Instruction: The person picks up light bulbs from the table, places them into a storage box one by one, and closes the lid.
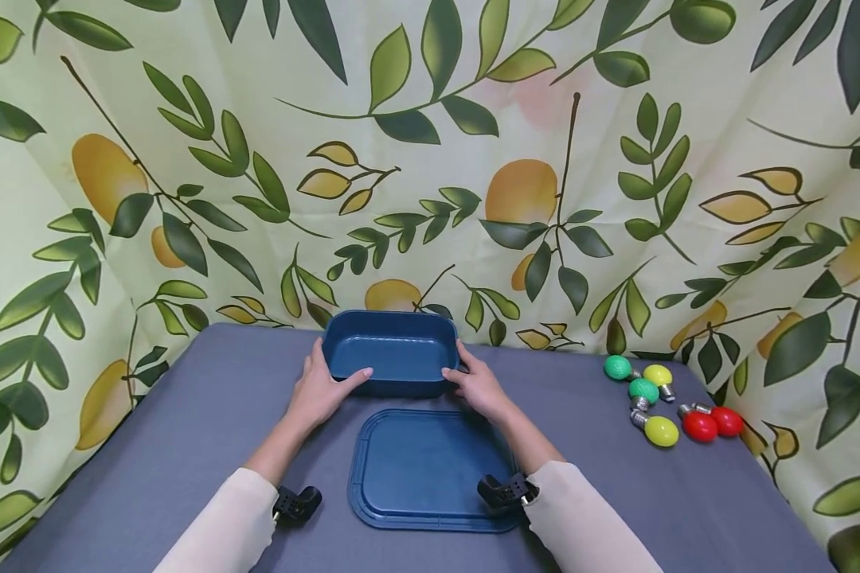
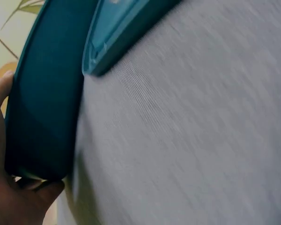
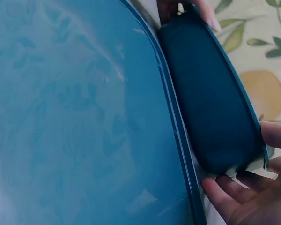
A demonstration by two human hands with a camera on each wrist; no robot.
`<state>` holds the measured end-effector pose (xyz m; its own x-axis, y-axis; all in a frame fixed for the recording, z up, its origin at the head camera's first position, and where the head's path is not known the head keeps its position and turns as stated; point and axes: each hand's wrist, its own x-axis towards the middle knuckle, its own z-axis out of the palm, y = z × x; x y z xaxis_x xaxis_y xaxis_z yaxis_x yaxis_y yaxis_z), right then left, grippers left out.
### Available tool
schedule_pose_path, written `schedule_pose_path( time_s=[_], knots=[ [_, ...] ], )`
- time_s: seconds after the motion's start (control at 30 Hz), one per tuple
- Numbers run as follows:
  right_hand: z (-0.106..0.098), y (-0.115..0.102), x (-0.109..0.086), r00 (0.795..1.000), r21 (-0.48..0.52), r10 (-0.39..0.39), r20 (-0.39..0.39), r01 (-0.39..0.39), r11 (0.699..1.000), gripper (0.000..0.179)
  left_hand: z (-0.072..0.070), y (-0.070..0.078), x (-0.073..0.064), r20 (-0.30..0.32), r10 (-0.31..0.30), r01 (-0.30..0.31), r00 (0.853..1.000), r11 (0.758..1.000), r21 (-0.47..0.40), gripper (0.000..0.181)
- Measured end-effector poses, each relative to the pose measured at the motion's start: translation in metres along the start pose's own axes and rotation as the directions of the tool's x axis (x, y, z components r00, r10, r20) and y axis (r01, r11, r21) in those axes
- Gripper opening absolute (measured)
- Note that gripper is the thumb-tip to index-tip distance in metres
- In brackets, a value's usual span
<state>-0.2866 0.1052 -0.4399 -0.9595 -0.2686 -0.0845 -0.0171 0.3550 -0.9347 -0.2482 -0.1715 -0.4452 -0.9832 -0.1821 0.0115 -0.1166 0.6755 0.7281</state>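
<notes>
Both hands hold a dark blue rectangular box [image 1: 392,358] with rounded corners, its open top up, toward the back of the table. My left hand [image 1: 320,391] grips its left end, thumb over the front rim. The right hand [image 1: 478,387] grips the right end, its thumb at the front right corner. Nothing shows inside the box. In front of it a matching blue lid [image 1: 430,469] lies flat, partly covered by the right forearm. From the right wrist, the box's front wall [image 3: 210,93] stands just beyond the lid's edge [image 3: 173,122], fingers curled under its corner.
Several toy-like light bulbs lie at the right: green bulbs [image 1: 643,390], yellow bulbs [image 1: 661,430] and red bulbs [image 1: 700,426]. A grey-blue cloth covers the table [image 1: 208,414]. Behind it hangs a leaf-and-fruit printed curtain [image 1: 430,175], close to the box's back.
</notes>
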Motion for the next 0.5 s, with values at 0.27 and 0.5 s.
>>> schedule_pose_path(
  time_s=[0.27,0.5],
  knots=[
    [-0.027,0.01,-0.014,0.996,-0.006,0.012,-0.083,-0.013,1.0,0.066,0.02,0.02,0.001,0.088,0.069,-0.067,0.994,0.997,-0.024,0.122],
    [-0.051,0.026,-0.029,0.995,-0.086,-0.08,-0.056,0.075,0.993,0.078,0.024,0.016,0.008,0.184,0.177,-0.167,0.967,0.984,-0.07,0.127]
  ],
)
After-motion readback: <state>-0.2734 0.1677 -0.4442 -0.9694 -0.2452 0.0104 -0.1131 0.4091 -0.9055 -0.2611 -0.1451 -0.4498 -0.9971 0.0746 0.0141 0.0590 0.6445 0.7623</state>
